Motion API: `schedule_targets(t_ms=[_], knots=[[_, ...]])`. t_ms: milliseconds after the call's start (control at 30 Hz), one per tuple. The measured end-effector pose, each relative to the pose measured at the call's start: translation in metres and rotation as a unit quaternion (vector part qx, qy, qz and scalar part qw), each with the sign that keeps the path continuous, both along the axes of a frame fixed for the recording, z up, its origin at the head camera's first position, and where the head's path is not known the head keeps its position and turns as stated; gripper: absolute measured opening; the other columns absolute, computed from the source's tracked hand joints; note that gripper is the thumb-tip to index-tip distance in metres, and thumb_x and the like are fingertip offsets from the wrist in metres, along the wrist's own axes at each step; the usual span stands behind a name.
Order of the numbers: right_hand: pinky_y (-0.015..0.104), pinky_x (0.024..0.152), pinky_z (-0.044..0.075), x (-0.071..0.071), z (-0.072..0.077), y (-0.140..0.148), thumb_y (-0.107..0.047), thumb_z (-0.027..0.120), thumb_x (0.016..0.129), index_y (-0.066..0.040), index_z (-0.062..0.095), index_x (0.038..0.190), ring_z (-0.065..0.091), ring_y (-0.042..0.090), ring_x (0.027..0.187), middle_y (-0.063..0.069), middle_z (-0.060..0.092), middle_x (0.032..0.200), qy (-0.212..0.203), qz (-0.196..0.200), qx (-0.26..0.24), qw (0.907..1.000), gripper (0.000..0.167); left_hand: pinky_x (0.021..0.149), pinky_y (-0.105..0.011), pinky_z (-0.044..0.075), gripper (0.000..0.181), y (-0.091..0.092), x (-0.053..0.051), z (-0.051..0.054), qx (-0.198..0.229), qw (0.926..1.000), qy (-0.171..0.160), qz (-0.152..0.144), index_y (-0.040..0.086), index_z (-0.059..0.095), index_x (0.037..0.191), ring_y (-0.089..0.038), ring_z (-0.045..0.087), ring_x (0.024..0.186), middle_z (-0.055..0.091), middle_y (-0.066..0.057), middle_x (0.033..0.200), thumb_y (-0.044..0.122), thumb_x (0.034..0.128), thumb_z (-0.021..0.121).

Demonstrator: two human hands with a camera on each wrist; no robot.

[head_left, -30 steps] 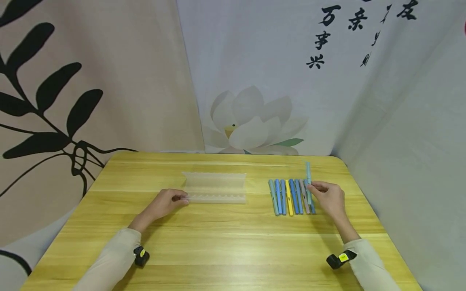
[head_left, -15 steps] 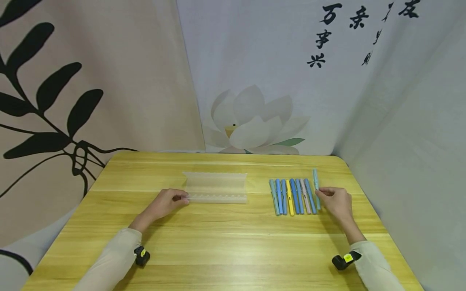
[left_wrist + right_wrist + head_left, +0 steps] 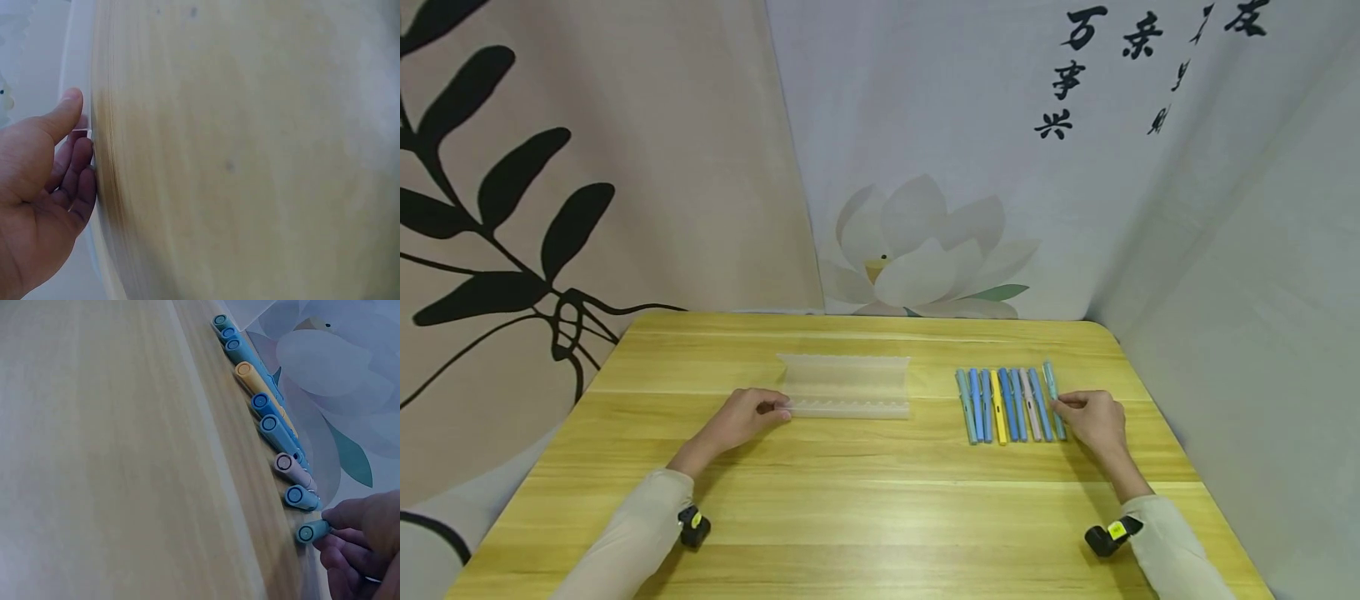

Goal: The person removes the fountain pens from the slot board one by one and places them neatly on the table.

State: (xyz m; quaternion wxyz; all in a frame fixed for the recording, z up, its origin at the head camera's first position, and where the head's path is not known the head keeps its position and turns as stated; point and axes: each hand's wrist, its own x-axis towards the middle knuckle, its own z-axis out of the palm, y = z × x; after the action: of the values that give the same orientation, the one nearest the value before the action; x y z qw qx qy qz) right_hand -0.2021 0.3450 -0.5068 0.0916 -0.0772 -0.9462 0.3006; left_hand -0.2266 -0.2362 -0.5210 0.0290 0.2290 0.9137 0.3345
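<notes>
My left hand [image 3: 747,418] pinches the near left corner of a translucent plastic pen case [image 3: 848,383], which lies spread on the table with a notched strip along its near side. In the left wrist view, thumb and fingers sit on either side of the case's edge [image 3: 78,53]. My right hand [image 3: 1092,418] pinches a light teal pen [image 3: 1050,379] between thumb and fingers at the right end of a row. The round end of that teal pen [image 3: 307,534] shows in the right wrist view. Several blue pens [image 3: 976,404], a yellow pen [image 3: 997,408] and a pinkish-grey pen [image 3: 1028,404] lie side by side.
Everything lies on a wooden table [image 3: 850,517]. Behind its far edge hangs a curtain [image 3: 925,125] printed with a lotus and writing. Another pale cloth [image 3: 1247,250] hangs along the right side. Bare wood lies between the case and the pen row.
My right hand has moved right and toward me, bringing the teal pen from over the row's right end down beside the last blue pen. The left hand and the case have stayed put.
</notes>
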Motion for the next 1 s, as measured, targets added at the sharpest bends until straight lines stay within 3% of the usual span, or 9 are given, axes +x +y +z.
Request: schedule_targets(t_ms=[233, 700, 1000], knots=[[0.054, 0.080, 0.051, 0.000, -0.002, 0.003, -0.025, 0.075, 0.094, 0.001, 0.080, 0.099, 0.071, 0.038, 0.088, 0.017, 0.077, 0.093, -0.018, -0.004, 0.009, 0.9998, 0.027, 0.076, -0.029, 0.054, 0.031, 0.000, -0.002, -0.003, 0.002, 1.0000, -0.001, 0.001, 0.002, 0.074, 0.119, -0.008, 0.061, 0.083, 0.072, 0.003, 0.096, 0.023, 0.0979, 0.071], [0.054, 0.079, 0.052, 0.000, -0.002, 0.003, -0.029, 0.076, 0.093, -0.001, 0.080, 0.098, 0.072, 0.037, 0.085, 0.014, 0.078, 0.089, -0.002, 0.009, 0.024, 0.9997, 0.029, 0.077, -0.030, 0.054, 0.029, 0.003, -0.002, 0.000, 0.000, 1.0000, -0.005, 0.000, 0.003, 0.074, 0.118, -0.009, 0.062, 0.085, 0.072, 0.004, 0.096, 0.023, 0.0981, 0.071], [0.043, 0.071, 0.055, 0.005, 0.014, -0.009, -0.030, 0.069, 0.099, -0.001, 0.077, 0.112, 0.072, 0.029, 0.084, 0.014, 0.077, 0.097, 0.003, 0.020, -0.011, 0.9997, 0.033, 0.076, -0.030, 0.053, 0.027, 0.002, -0.001, 0.001, -0.008, 0.9998, -0.015, 0.003, 0.005, 0.073, 0.119, -0.010, 0.060, 0.082, 0.069, 0.005, 0.092, 0.023, 0.0983, 0.071]])
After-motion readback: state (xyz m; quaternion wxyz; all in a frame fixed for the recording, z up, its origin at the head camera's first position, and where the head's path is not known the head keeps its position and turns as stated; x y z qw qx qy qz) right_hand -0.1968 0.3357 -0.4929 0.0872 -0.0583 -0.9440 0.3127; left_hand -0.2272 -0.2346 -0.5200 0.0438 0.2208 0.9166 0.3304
